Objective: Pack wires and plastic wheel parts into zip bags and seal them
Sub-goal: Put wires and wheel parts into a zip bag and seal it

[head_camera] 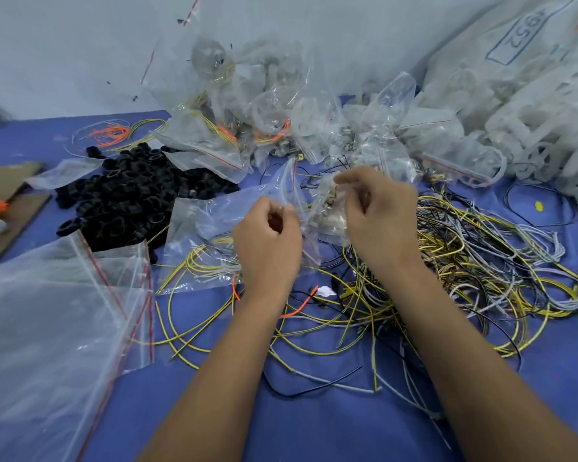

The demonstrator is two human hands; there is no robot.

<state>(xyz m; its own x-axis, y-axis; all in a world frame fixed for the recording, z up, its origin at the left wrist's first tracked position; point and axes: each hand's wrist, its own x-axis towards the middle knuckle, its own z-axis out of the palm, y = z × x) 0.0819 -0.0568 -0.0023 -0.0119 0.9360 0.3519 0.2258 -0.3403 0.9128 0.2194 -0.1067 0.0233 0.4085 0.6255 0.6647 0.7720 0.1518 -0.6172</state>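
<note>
Both hands, left [269,243] and right [377,216], pinch zip bag [301,208] | small parts inside

We see two hands: one left hand [267,241] and one right hand [377,215]. Together they hold one clear zip bag [247,208]. We see one stack of empty zip bags [47,311]; we cannot count the bags in it. There is one heap of black wheel parts [127,198], too many to count. There is one big tangle of wires [464,268], also too many to count. At the back is one pile of filled bags [264,121]. One piece of cardboard [10,201] lies on the blue table [214,411].
</note>
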